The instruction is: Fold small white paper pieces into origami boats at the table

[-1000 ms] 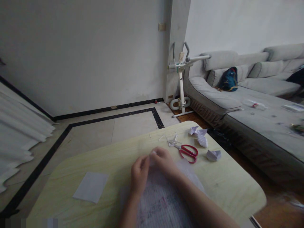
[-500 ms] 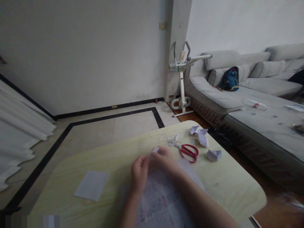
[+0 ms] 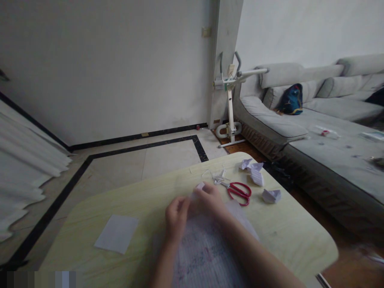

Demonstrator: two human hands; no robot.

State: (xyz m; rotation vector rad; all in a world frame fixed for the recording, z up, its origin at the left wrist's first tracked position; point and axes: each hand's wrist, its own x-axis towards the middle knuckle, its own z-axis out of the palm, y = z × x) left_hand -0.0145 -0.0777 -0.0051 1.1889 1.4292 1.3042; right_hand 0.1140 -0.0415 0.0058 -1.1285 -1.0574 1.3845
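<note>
My right hand [image 3: 211,201] pinches a small piece of white paper [image 3: 200,186], whose pale tip shows above the fingers. Close beside it, my left hand [image 3: 176,218] has its fingers curled together at the paper's near side; its exact grip is blurred. Both hands are over a large printed sheet [image 3: 207,256] that runs down to the bottom of the view. Just right of my right hand lie red-handled scissors [image 3: 239,193], their blades toward thin paper scraps [image 3: 220,176]. A white square of paper [image 3: 117,234] rests flat to the left.
Folded paper pieces [image 3: 256,176] lie at the table's far right, with another folded paper [image 3: 271,196] nearer. The light wooden table [image 3: 300,236] has rounded corners. Beyond are a grey sofa [image 3: 270,120], a backpack [image 3: 292,99] and a white exercise machine [image 3: 230,104].
My right hand has shifted slightly right and up with the paper tip. My left hand stays nearly in place. Scissors and folded papers lie as before.
</note>
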